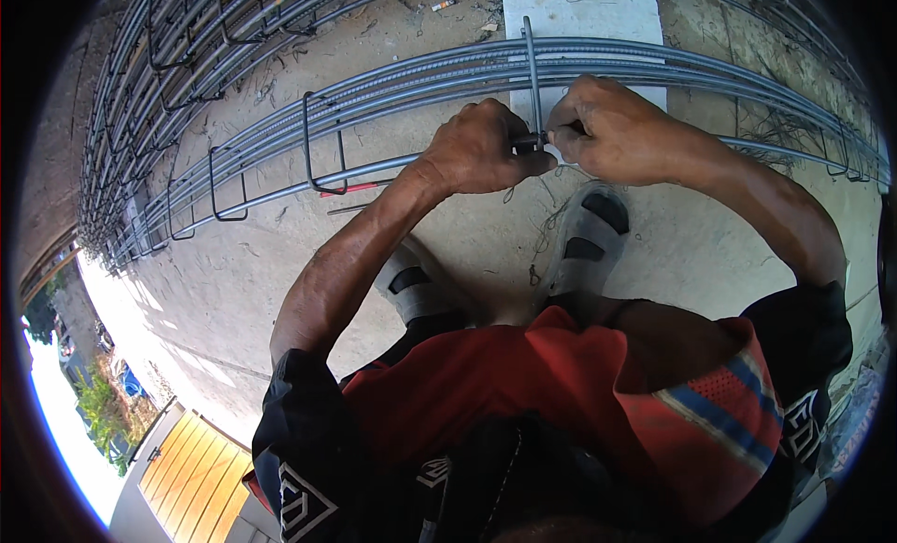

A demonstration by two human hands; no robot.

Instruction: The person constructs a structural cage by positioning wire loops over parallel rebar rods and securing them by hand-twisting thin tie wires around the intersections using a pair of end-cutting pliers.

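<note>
Gripping dark cylindrical piece (529, 143) in left hand (478, 149) | curling right hand (609, 132) near steel stirrup (533, 68), cannot tell if grasping anything | could skew stirrup through uneven pull

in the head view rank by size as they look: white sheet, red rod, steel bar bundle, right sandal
1. Steel bar bundle, widest span
2. White sheet
3. Right sandal
4. Red rod, visible part

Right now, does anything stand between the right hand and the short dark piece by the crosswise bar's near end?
Nothing visible does: the right hand is right at the short dark piece. The left hand is on its other side, and the bundle of long bars lies beyond, not between.
</note>
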